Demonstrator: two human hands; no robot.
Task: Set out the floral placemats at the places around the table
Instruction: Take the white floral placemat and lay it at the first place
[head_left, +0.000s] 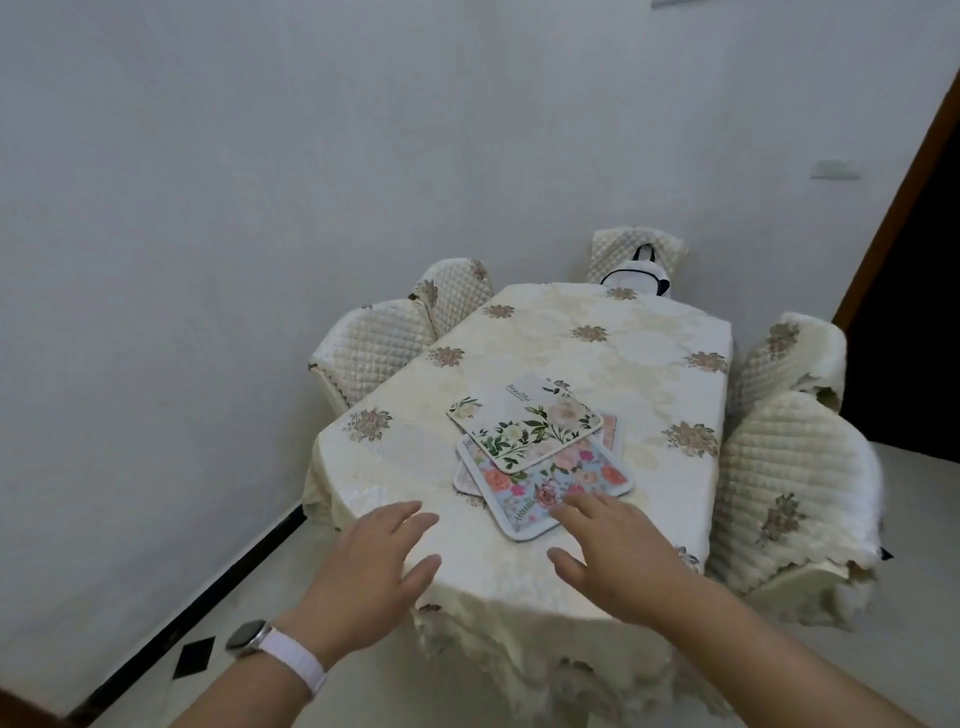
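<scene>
A loose pile of floral placemats lies near the front of the table, which wears a cream flowered cloth. The top placemat is white with green leaves and pale roses. Under it a light blue placemat with pink and orange flowers sticks out toward me. Edges of further mats show at the left and right of the pile. My right hand hovers open, fingertips at the blue placemat's near corner. My left hand, a watch on its wrist, is open above the table's front left edge, holding nothing.
Chairs in quilted cream covers surround the table: two on the left, two on the right, one at the far end with a white bag on it. A white wall stands close on the left. A dark doorway opens at the right.
</scene>
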